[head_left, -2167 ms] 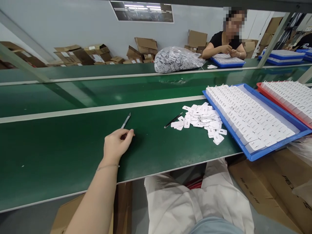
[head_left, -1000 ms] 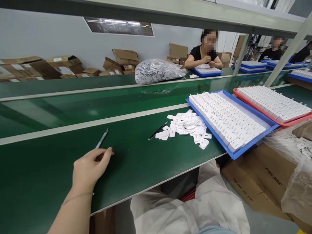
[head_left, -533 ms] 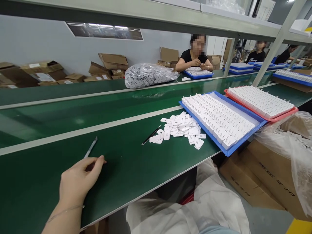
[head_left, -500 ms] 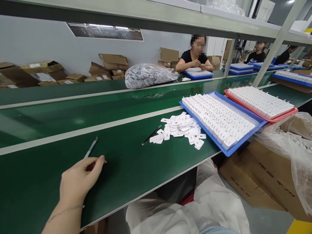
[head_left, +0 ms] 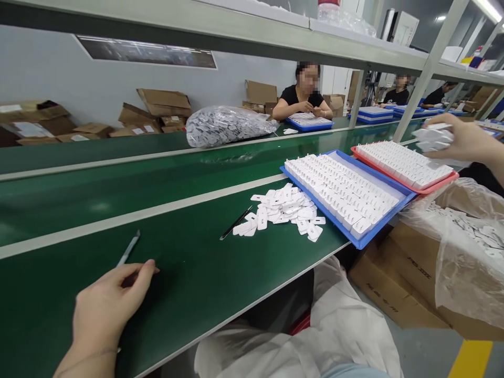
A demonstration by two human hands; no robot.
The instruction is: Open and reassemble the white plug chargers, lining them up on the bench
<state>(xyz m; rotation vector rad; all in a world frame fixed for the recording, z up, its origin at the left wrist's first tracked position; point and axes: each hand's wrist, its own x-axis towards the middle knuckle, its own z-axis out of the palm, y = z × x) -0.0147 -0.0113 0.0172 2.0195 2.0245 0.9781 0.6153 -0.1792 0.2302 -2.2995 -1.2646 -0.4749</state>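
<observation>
My left hand [head_left: 108, 302] rests on the green work surface [head_left: 177, 304] with its fingers curled and thumb pressed to the fingertips; whatever they may hold is hidden. A pale pen-like tool with a pointed tip [head_left: 129, 248] reaches out from behind its knuckles. At the far right, my right hand [head_left: 459, 137] grips a bunch of white plastic pieces [head_left: 433, 136], slightly blurred, above the red tray [head_left: 444, 182]. White blocks with upright pins [head_left: 401, 160] fill that tray. Similar pinned blocks [head_left: 338, 191] stand in rows in the blue tray [head_left: 366, 242].
A pile of flat white tags [head_left: 289, 206] lies beside dark tweezers [head_left: 235, 223]. An open carton [head_left: 394, 273] with a plastic liner holds more white pieces. Overhead runs a metal shelf [head_left: 236, 37]. Across the line a co-worker [head_left: 303, 94] sits near a filled plastic bag [head_left: 228, 126].
My right hand has come into view at the right with white pieces in it. The view has shifted slightly to the right; my left hand keeps its curled pose beside the pen-like tool.
</observation>
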